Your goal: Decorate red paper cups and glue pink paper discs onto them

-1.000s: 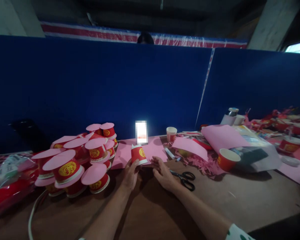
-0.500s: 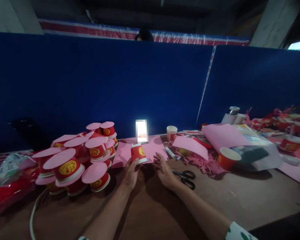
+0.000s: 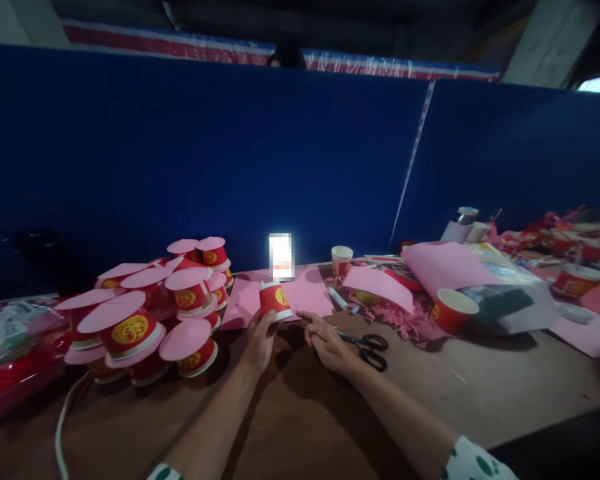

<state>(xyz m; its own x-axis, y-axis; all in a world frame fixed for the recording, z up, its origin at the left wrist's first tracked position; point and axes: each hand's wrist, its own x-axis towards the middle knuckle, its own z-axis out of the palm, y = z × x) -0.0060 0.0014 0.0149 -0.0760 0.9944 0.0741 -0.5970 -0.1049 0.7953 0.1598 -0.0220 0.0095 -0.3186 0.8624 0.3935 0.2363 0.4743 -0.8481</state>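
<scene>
At the middle of the brown wooden counter (image 3: 275, 427): the left hand (image 3: 261, 337) is closed round the near end of a red paper cup with a white rim and gold round emblem (image 3: 275, 301).
Held cup: tilted, apparently rim down; gripping it low probably keeps the emblem and upper end uncovered.
Right hand (image 3: 325, 340): at four o'clock from the cup, index finger stretched towards its rim, other fingers curled; whether it touches the rim or pinches something small, I cannot tell.
Flat pink paper sheet (image 3: 240, 300): behind the cup, spread towards twelve o'clock.
Bright white upright panel (image 3: 281, 257): at twelve o'clock, perhaps set facing the person to be seen.
Black-handled metal scissors (image 3: 373, 350): at four o'clock, beside the right forearm, seemingly laid within reach.
White cylindrical tube (image 3: 337, 298): at three o'clock, lying down.
Red cups topped with pink paper discs (image 3: 130, 327): at nine o'clock, tiered, likely to save room.
Open red paper cup (image 3: 455, 310): farther out at three o'clock, mouth up, beside pink paper shreds (image 3: 413, 323).
</scene>
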